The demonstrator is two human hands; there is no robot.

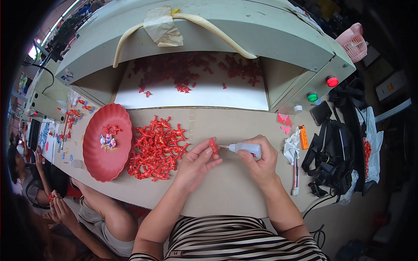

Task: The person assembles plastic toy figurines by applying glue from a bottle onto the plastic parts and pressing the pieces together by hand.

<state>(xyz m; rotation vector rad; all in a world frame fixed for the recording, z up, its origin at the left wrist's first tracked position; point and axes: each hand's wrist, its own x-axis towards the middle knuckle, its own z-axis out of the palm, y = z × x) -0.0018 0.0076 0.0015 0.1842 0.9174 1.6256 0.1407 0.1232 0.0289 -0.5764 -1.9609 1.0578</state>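
Between the fingertips of my left hand (197, 162) is a small red figurine (213, 146), held upright over the table. My right hand (261, 160) grips a white squeeze bottle (247, 150) with a thin nozzle. The bottle lies nearly level, and its tip points left at the figurine, touching or almost touching it. Left of my left hand spreads a heap of shiny red figurines (157, 150) on the tabletop. Beside the heap stands a red scalloped bowl (93, 163) with a few red pieces and some white, blue and pink figurines in it.
A pale green machine (209, 39) with more red pieces (174, 69) inside spans the back. To the right lie pink scraps (284, 122), an orange box (303, 137), a cutter knife (295, 176) and black straps (324, 148). At left, a co-worker's hands (63, 213) hold a red piece.
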